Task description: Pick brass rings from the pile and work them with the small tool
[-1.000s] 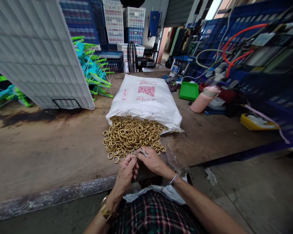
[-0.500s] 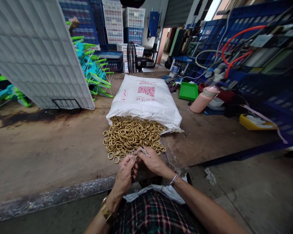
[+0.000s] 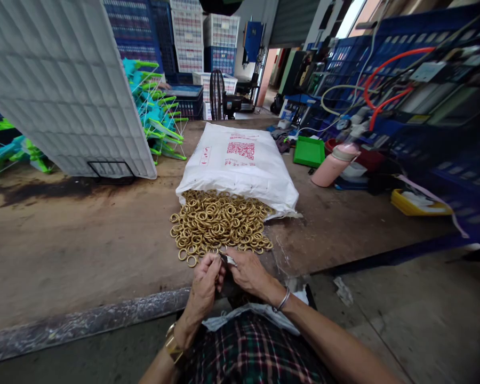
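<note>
At the table's front edge, my left hand [image 3: 207, 278] is closed in a pinch on what appears to be a gold-coloured ring, mostly hidden by the fingers. My right hand [image 3: 251, 273] meets it from the right, closed around a small hand tool [image 3: 231, 261] with a pale part and a dark tip. The tool's exact kind is too small to tell. Its dark end touches or nearly touches my left fingertips. Just beyond both hands lies a heap of gold-coloured rings [image 3: 220, 221], spilling from the mouth of a white woven sack [image 3: 208, 160] with red print.
A white ribbed panel [image 3: 76, 96] stands on the left, with green and blue plastic pieces [image 3: 156, 114] behind it. Rightward are a green tray [image 3: 309, 152], a pink bottle [image 3: 334, 168] and a yellow tray [image 3: 414, 207]. Another person's hand [image 3: 165, 86] shows at the back.
My right hand has dropped slightly and turned, bringing the tool's dark tip to my left fingers. My left hand has barely moved. Behind the panel, another person's hand has shifted.
</note>
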`<state>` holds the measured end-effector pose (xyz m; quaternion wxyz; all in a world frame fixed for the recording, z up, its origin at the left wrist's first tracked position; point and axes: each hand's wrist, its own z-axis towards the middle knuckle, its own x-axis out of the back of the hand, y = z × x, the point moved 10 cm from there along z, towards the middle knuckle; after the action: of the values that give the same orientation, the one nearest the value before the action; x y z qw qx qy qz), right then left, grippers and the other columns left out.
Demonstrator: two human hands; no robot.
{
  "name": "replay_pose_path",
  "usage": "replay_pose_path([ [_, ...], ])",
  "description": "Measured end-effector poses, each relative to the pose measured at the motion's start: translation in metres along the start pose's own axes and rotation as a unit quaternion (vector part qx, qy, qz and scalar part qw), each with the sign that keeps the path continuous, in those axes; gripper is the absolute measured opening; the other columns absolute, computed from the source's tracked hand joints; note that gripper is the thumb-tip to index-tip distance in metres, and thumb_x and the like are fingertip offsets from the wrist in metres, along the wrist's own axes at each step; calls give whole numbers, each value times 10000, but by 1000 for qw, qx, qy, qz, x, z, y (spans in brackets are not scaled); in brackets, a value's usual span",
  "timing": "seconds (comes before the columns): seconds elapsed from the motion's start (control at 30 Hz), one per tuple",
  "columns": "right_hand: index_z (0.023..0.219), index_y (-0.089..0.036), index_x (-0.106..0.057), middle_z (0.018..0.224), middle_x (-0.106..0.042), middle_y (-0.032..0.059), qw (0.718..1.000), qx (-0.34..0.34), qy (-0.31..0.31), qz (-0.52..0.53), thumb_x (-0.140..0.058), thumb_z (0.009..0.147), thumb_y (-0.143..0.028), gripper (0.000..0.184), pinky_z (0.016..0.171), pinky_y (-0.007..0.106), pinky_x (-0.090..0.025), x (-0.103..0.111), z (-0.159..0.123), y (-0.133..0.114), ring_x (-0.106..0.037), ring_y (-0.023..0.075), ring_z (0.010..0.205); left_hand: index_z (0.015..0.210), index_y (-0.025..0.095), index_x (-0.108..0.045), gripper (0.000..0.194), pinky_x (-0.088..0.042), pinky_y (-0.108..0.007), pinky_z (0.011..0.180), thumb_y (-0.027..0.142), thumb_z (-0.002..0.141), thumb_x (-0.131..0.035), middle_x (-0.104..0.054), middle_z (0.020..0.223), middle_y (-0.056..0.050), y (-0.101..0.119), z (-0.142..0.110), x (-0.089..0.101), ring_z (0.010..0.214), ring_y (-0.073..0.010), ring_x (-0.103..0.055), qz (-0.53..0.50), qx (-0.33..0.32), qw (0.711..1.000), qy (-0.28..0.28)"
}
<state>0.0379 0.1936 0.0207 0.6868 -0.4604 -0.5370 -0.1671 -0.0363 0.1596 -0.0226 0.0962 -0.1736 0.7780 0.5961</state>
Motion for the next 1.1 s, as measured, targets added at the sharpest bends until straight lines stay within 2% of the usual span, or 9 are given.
replay_pose_path([
  [0.37, 877, -186, -538, 744, -622, 25, 1000, 3, 1, -26, -413, 740, -110, 201, 584, 234, -281, -4, -2, 1, -537, 136, 651, 715, 190, -462, 339, -285, -142, 378, 519, 760, -534, -461, 572, 64, -1, 0, 3, 427, -48, -392, 20, 0, 1000, 8],
  [0.5, 918, -187, -532, 739, -624, 26, 999, -4, -31, -38, -416, 755, -125, 209, 569, 240, -265, -9, -1, 3, -542, 137, 640, 674, 188, -454, 376, -283, -144, 370, 546, 730, -552, -458, 554, 62, 0, -1, 5, 415, -47, -386, 46, -6, 999, 16],
  [0.57, 945, -185, -529, 734, -624, 27, 998, -11, -46, -43, -417, 763, -128, 221, 566, 241, -259, -11, -1, 6, -544, 137, 637, 656, 186, -454, 392, -281, -149, 364, 559, 715, -561, -463, 545, 59, 1, -5, 2, 407, -46, -379, 50, -7, 999, 9],
  [0.67, 949, -178, -531, 731, -628, 34, 996, -41, -54, -55, -392, 779, -112, 228, 561, 244, -252, -9, -1, 15, -551, 139, 643, 650, 179, -477, 383, -303, -161, 379, 541, 705, -590, -483, 542, 50, 6, -16, -11, 410, -46, -396, 27, 4, 999, -35],
  [0.77, 916, -171, -528, 758, -639, 46, 996, -60, -24, -62, -411, 769, -103, 201, 563, 242, -260, 0, 2, 19, -566, 146, 671, 651, 174, -484, 349, -309, -164, 378, 493, 715, -612, -495, 559, 44, 12, -22, -25, 414, -44, -404, -52, 23, 996, -74],
  [0.83, 914, -173, -518, 797, -645, 52, 995, -73, 19, -59, -430, 785, -119, 166, 585, 234, -279, 11, 7, 20, -579, 148, 708, 658, 171, -484, 342, -300, -159, 363, 479, 707, -626, -518, 602, 34, 14, -21, -25, 422, -42, -403, -110, 44, 991, -63],
  [0.93, 928, -177, -504, 814, -650, 59, 986, -133, 69, -74, -436, 849, -208, 109, 598, 235, -298, 26, 14, 32, -601, 158, 723, 684, 161, -496, 333, -303, -156, 361, 457, 689, -648, -571, 700, 3, 10, -16, -16, 455, -46, -437, -148, 67, 986, -25],
  [1.03, 931, -170, -501, 787, -654, 79, 975, -176, 72, -117, -446, 868, -293, 148, 579, 252, -298, 30, 22, 43, -619, 187, 700, 717, 164, -508, 295, -311, -161, 365, 425, 698, -645, -593, 713, -5, 6, -14, -9, 458, -53, -459, -158, 65, 985, -11],
  [1.1, 914, -175, -511, 771, -659, 81, 973, -174, 61, -140, -451, 863, -279, 130, 567, 258, -290, 27, 26, 47, -627, 197, 689, 792, 183, -530, 260, -312, -162, 372, 397, 699, -646, -594, 683, 8, -2, -14, -7, 460, -64, -478, -176, 85, 981, -14],
])
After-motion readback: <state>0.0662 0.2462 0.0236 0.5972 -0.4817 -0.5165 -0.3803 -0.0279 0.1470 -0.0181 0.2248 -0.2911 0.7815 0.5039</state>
